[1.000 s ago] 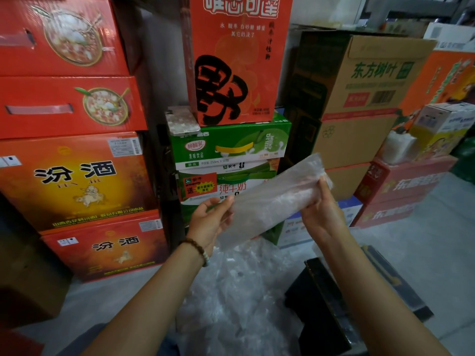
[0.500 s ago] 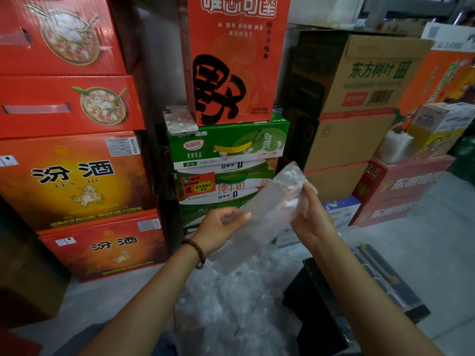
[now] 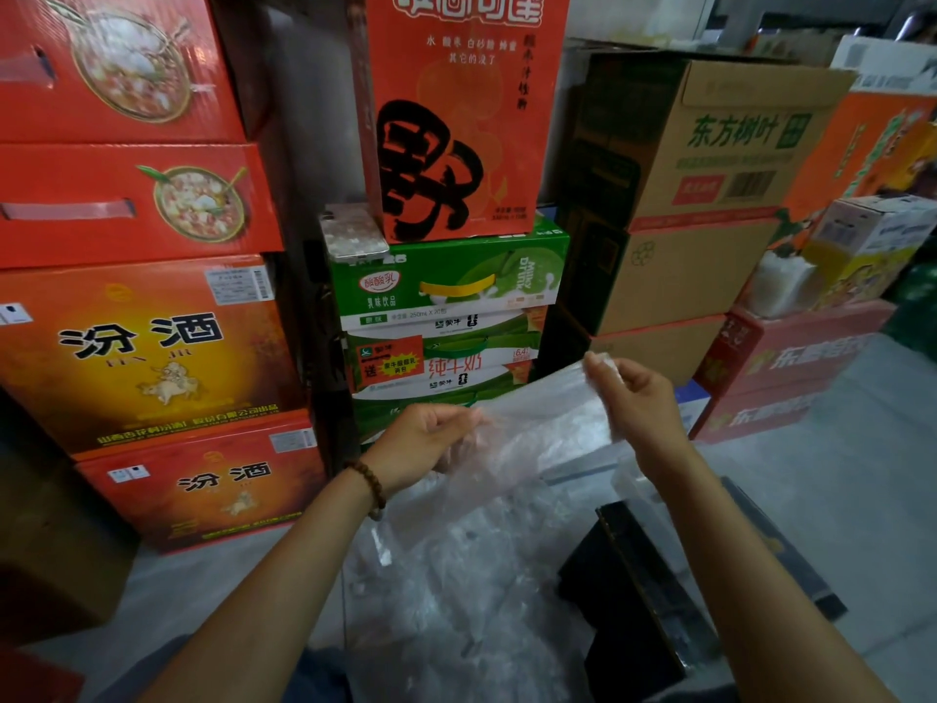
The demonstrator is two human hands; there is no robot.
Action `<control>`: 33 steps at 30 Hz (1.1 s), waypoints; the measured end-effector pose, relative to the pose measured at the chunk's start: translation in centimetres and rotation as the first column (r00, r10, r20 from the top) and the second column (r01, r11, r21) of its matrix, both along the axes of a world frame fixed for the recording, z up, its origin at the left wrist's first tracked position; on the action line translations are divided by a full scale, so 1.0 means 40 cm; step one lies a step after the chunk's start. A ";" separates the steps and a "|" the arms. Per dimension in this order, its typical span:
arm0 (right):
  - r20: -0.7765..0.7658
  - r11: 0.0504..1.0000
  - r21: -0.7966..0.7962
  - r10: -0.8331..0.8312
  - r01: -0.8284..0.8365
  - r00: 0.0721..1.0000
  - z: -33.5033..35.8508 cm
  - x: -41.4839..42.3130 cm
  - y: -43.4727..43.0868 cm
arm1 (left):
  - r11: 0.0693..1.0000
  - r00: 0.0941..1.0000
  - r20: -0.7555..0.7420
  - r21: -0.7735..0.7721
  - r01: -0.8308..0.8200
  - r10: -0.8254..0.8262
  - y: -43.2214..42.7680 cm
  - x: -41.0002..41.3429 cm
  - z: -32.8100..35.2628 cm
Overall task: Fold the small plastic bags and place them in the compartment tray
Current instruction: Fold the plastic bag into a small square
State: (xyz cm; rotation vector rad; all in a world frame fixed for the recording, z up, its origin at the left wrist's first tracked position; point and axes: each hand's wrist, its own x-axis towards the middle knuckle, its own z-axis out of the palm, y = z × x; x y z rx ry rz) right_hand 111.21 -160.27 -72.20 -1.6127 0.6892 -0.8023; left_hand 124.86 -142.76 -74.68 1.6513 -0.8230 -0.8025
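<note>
The left hand (image 3: 426,441) and right hand (image 3: 641,400) pinch opposite edges of a clear plastic bag (image 3: 550,421). Grey floor (image 3: 841,499) stretches beside the black tray (image 3: 628,601).

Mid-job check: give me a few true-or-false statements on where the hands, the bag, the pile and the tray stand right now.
1. The left hand and the right hand both pinch the same clear plastic bag. True.
2. That bag already lies in the black tray. False: it is held in the air between the hands, and the tray sits lower, under the right forearm.
3. The bead bracelet is on the right wrist. False: it is on the left wrist.
4. A pile of loose clear bags lies below the hands. True.
</note>
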 end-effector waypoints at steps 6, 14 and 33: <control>-0.017 0.999 0.034 0.022 -0.022 1.000 -0.007 -0.002 -0.016 | 0.999 0.978 -0.203 -0.009 0.040 -0.041 0.015 0.007 0.021; 0.105 0.904 0.400 0.116 -0.149 0.988 0.001 0.002 -0.023 | 0.975 0.969 -0.126 0.042 0.218 -0.211 0.024 -0.019 0.030; -0.122 0.893 0.294 0.388 -0.340 0.913 -0.028 0.048 0.055 | 0.956 0.943 -0.219 -0.098 -0.278 0.252 -0.009 -0.011 0.013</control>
